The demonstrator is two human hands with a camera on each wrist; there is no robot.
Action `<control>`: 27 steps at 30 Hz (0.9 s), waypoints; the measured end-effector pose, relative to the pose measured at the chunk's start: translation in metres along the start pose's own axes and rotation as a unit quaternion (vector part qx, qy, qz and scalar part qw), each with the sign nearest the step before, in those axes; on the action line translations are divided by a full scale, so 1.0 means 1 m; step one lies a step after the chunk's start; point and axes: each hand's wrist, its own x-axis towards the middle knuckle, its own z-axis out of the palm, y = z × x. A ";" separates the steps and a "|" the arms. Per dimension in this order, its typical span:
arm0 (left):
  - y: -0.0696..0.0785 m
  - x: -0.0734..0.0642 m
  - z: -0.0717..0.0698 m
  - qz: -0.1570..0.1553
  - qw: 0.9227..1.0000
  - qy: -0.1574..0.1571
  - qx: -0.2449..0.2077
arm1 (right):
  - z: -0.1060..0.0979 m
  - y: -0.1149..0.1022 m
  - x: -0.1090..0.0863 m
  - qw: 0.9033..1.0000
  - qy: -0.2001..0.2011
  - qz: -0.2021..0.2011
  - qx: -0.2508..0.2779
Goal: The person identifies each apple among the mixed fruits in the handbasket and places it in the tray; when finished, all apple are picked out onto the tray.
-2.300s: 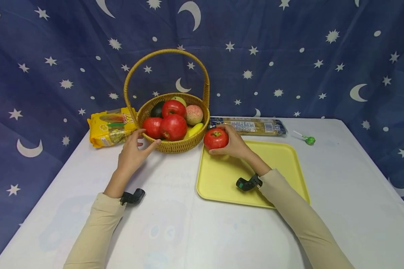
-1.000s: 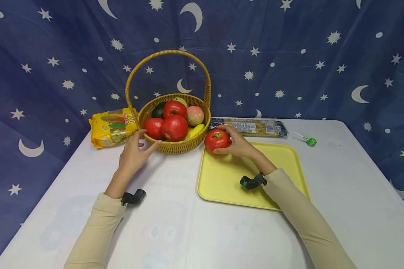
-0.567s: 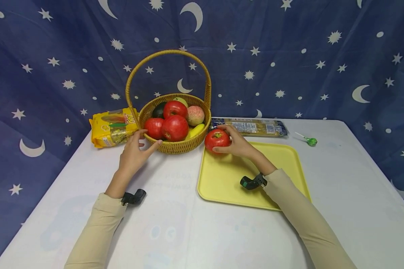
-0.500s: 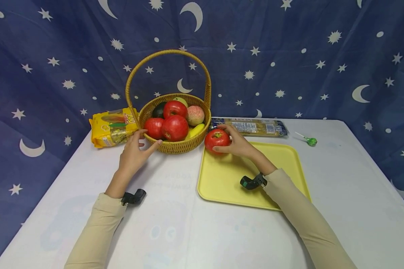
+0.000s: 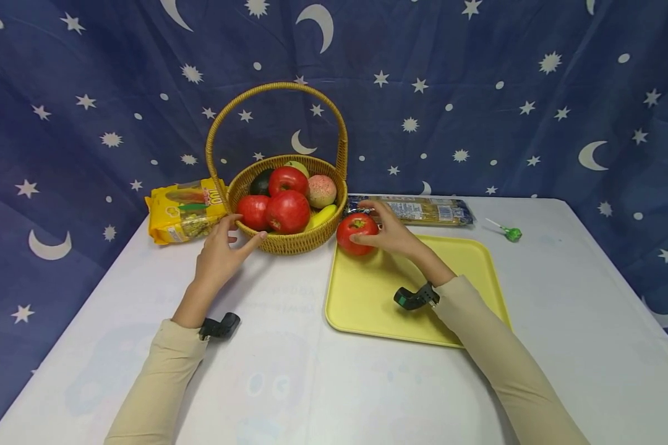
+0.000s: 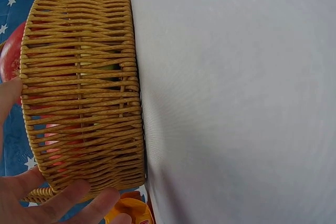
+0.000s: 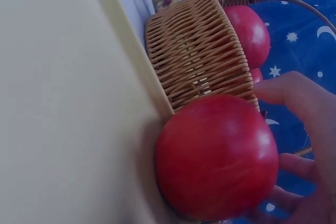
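Observation:
A round red apple (image 5: 354, 238) sits at the back left corner of the yellow tray (image 5: 367, 303), close beside the wicker basket (image 5: 289, 244). Around its right side my right hand (image 5: 395, 235) hovers with fingers and thumb spread; in the right wrist view the thumb (image 7: 289, 93) stands apart from the apple's skin. My left hand (image 5: 217, 256) rests against the basket's front left, thumb and fingers spread along its rim and side. Inside the basket lie several red fruits (image 5: 287, 211), a peach (image 5: 321, 190), a banana (image 5: 324, 216), a dark green fruit and a pale green one, both partly hidden.
Left of the basket lies a yellow food packet (image 5: 184, 210). A long clear pack of dry noodles (image 5: 423, 210) lies behind the tray, partly covered by the right hand. A green lollipop (image 5: 512, 233) is at the back right of the white table (image 5: 289, 371).
The right hand's fingers have loosened and risen off the apple, which stays at the tray's corner. The left hand and the basket keep their places.

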 end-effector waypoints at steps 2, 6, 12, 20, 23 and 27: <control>0.000 -0.001 -0.001 -0.001 1.000 0.000 0.000 | -0.001 -0.003 0.001 1.000 -0.002 0.001 0.004; 0.001 -0.001 -0.001 -0.001 1.000 -0.001 -0.002 | -0.002 -0.009 0.004 1.000 -0.003 -0.007 0.004; 0.000 0.000 0.000 0.001 1.000 -0.001 -0.003 | -0.003 -0.017 0.008 1.000 -0.002 -0.013 -0.001; 0.000 -0.001 0.000 -0.002 1.000 0.000 -0.006 | 0.002 -0.026 0.013 1.000 0.001 0.000 -0.001; 0.001 -0.001 -0.001 -0.002 1.000 -0.001 -0.007 | 0.005 -0.029 0.015 1.000 0.011 -0.015 0.010; 0.000 -0.001 -0.001 -0.001 1.000 -0.002 -0.008 | 0.009 -0.034 0.019 0.998 0.023 -0.041 0.041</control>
